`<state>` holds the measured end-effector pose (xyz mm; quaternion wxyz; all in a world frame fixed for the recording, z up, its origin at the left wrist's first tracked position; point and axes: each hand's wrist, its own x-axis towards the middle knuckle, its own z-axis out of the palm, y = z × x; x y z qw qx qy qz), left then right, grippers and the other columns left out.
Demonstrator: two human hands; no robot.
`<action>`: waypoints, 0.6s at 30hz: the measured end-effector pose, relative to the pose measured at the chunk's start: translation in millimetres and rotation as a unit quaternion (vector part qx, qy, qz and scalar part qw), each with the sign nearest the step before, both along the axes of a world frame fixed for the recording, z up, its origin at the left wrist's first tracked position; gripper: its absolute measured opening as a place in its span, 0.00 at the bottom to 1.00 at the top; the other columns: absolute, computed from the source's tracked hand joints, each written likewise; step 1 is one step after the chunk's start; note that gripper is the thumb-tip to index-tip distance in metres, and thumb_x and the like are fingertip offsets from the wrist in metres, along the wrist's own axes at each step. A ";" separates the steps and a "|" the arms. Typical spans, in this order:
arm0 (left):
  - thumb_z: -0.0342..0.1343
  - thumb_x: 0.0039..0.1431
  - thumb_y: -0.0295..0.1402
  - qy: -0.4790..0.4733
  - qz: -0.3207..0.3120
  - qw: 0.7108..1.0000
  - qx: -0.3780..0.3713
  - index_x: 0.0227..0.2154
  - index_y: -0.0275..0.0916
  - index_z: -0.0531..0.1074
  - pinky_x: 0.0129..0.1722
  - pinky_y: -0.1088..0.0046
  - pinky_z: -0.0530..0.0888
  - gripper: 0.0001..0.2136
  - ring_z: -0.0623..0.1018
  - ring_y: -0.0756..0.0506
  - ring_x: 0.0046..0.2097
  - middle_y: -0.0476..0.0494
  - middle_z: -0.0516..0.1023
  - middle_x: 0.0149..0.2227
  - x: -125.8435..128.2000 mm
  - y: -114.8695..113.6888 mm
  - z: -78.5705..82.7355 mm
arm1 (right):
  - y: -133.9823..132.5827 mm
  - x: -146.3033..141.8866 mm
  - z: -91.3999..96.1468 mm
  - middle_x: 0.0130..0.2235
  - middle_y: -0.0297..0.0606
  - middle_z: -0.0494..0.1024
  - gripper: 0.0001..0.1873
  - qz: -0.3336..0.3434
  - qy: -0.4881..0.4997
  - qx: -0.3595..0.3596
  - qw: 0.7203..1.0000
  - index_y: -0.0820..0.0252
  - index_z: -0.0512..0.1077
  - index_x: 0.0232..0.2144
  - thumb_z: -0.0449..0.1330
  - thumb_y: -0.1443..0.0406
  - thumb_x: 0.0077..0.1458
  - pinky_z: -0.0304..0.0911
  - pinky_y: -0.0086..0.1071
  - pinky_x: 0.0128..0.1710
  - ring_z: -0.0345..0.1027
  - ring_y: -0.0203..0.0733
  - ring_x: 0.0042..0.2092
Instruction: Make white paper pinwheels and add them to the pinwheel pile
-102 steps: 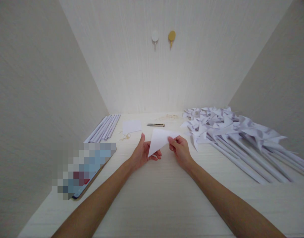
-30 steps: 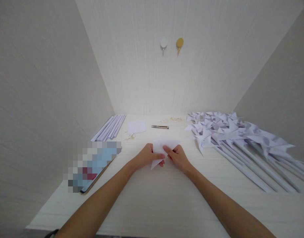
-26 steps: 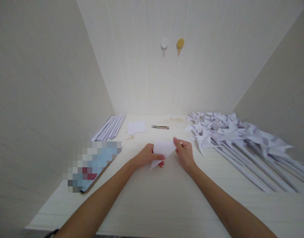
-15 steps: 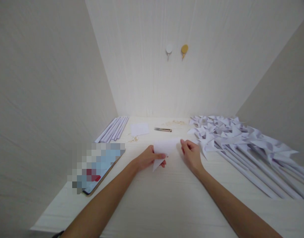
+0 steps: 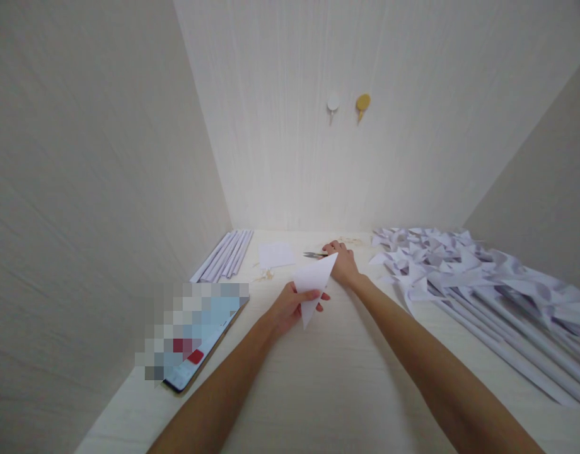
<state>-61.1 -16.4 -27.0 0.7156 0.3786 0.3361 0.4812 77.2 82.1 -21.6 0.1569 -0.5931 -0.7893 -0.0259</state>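
My left hand [image 5: 290, 307] pinches a folded sheet of white paper [image 5: 314, 282] between thumb and fingers, its pointed corner hanging down. Farther back, my right hand [image 5: 343, 261] closes over the handle end of a small pair of thread snips [image 5: 313, 255] on the table; the blades stick out to the left. A flat white paper sheet [image 5: 276, 255] lies to the left of the snips.
Rolled white paper sticks [image 5: 224, 254] lie at the back left. Several paper pinwheels on sticks [image 5: 464, 271] pile up on the right. A phone [image 5: 209, 340] rests at the left. Small beige bits [image 5: 266, 274] lie near the flat sheet. Two hooks [image 5: 362, 102] hang on the back wall.
My right hand has moved forward and left from beside the paper onto the snips. The folded paper in my left hand has tilted. The view has shifted slightly.
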 end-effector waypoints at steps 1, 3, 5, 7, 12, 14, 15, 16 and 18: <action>0.63 0.34 0.28 -0.009 0.018 1.000 -0.001 0.28 0.32 0.71 0.21 0.78 0.66 0.14 0.70 0.53 0.21 0.44 0.75 0.22 -0.6 1.3 0.3 | 2.4 -2.5 -0.8 0.46 0.47 0.65 0.13 -0.001 -0.005 -0.011 1.000 0.63 0.65 0.41 0.47 0.65 0.53 0.53 0.39 0.41 0.56 0.49 0.47; 0.63 0.34 0.28 -0.028 0.049 0.998 -0.003 0.27 0.31 0.71 0.22 0.78 0.66 0.13 0.69 0.54 0.20 0.45 0.75 0.22 -2.1 3.9 0.8 | 7.0 -6.0 -2.8 0.45 0.48 0.65 0.13 -0.006 -0.001 -0.034 0.999 0.63 0.65 0.40 0.47 0.64 0.54 0.53 0.39 0.41 0.55 0.49 0.48; 0.62 0.34 0.28 -0.041 0.075 0.996 -0.005 0.25 0.32 0.71 0.22 0.79 0.66 0.11 0.69 0.54 0.20 0.45 0.74 0.22 -4.0 6.4 1.2 | 11.8 -7.3 -4.5 0.45 0.48 0.65 0.12 -0.010 0.007 -0.052 0.999 0.63 0.64 0.39 0.48 0.63 0.54 0.53 0.40 0.41 0.55 0.49 0.48; 0.62 0.34 0.29 -0.046 0.092 0.995 -0.008 0.24 0.32 0.71 0.21 0.79 0.66 0.11 0.68 0.55 0.19 0.46 0.74 0.22 -5.6 8.3 1.2 | 16.2 -7.3 -5.1 0.44 0.47 0.66 0.12 -0.011 0.014 -0.065 0.998 0.63 0.65 0.37 0.49 0.62 0.53 0.53 0.40 0.40 0.56 0.49 0.47; 0.62 0.34 0.30 -0.030 0.125 0.992 0.000 0.25 0.32 0.71 0.21 0.79 0.66 0.11 0.69 0.55 0.19 0.45 0.75 0.23 -5.5 10.0 0.5 | 17.5 -7.8 -5.3 0.42 0.50 0.67 0.12 -0.009 0.027 -0.076 0.997 0.66 0.65 0.35 0.50 0.62 0.52 0.53 0.42 0.41 0.57 0.51 0.46; 0.62 0.34 0.30 -0.017 0.145 0.989 0.008 0.25 0.32 0.71 0.22 0.79 0.66 0.12 0.69 0.54 0.20 0.45 0.76 0.23 -4.5 10.4 0.2 | 14.4 -7.5 -6.1 0.42 0.52 0.68 0.11 -0.008 0.039 -0.073 0.997 0.67 0.65 0.35 0.50 0.63 0.52 0.53 0.42 0.40 0.58 0.51 0.45; 0.62 0.34 0.30 -0.011 0.158 0.987 0.011 0.25 0.32 0.71 0.22 0.78 0.67 0.12 0.70 0.54 0.20 0.45 0.76 0.23 -4.1 10.8 0.0 | 12.6 -6.7 -6.5 0.41 0.52 0.68 0.11 -0.008 0.048 -0.071 0.996 0.68 0.64 0.35 0.50 0.64 0.52 0.53 0.42 0.40 0.59 0.51 0.45; 0.62 0.34 0.30 -0.008 0.171 0.985 0.014 0.25 0.32 0.71 0.23 0.78 0.67 0.12 0.70 0.54 0.21 0.45 0.76 0.23 -3.9 11.2 -0.2 | 10.8 -5.4 -6.8 0.41 0.53 0.67 0.11 -0.007 0.059 -0.069 0.996 0.68 0.64 0.35 0.50 0.64 0.52 0.54 0.40 0.39 0.60 0.50 0.44; 0.62 0.34 0.30 -0.004 0.192 0.981 0.020 0.25 0.32 0.71 0.23 0.78 0.67 0.11 0.70 0.54 0.21 0.46 0.75 0.23 -3.9 12.4 -0.5 | 6.6 -0.9 -6.5 0.41 0.53 0.67 0.11 -0.004 0.087 -0.065 0.994 0.69 0.63 0.36 0.48 0.65 0.53 0.55 0.37 0.37 0.62 0.47 0.41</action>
